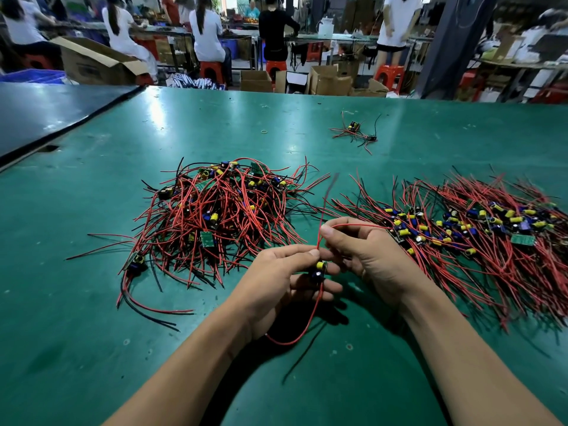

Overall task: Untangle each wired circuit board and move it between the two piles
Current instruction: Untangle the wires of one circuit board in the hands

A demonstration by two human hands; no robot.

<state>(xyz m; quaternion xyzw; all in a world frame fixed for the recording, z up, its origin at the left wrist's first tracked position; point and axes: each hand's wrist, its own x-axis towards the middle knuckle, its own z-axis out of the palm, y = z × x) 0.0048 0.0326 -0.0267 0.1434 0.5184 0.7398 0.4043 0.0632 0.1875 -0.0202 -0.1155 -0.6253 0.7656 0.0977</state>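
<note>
My left hand (276, 273): lower centre of the frame, fingers curled round one circuit board (319, 271); thumb and forefinger close on it from above.
Circuit board: in my left palm, lifted off the table (92, 302), between the two piles; a yellow part and a dark blue part face up.
My right hand (373, 259): just right of the left one, thumb and forefinger pinching a red wire (353, 225) that rises from the board.
Red wire: arches from my right thumb toward the right of the frame; a second red lead hangs below the board and loops onto the table under my left wrist.
Black wire (302, 356): lies on the table between my forearms; I cannot tell whether it joins the board.
Left pile (215, 210): left of centre, a loose heap of boards with red and black leads pointing every way.
Right pile (461, 232): right side of the frame, boards laid in a band with their leads fanned outward.
Stray boards (355, 132): upper centre, well apart from both piles.
Rubber band (265, 131): left of the stray boards, alone on the table.
Background: people (206, 32) at benches along the top of the frame, cardboard boxes (329, 81) on the floor.
</note>
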